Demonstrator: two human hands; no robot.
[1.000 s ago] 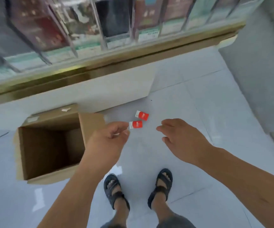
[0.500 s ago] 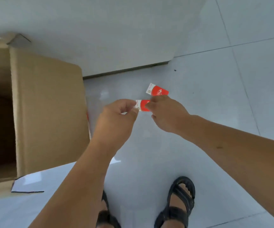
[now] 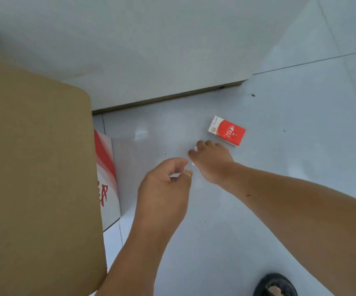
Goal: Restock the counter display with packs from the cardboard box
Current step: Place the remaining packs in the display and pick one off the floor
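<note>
I'm gathering stray packs: my right hand (image 3: 212, 161) has its fingers wrapped over a held pack (image 3: 194, 148), low on the floor. My left hand (image 3: 166, 184) curls loosely, seemingly empty. Next, I'd judge, it takes the loose pack (image 3: 226, 130) just beyond.

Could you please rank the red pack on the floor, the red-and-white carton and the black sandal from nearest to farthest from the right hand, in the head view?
1. red pack on the floor: just beyond the right hand, which grips a second pack.
2. red-and-white carton: to the left, beside the cardboard box.
3. black sandal: bottom right, farthest.
</note>
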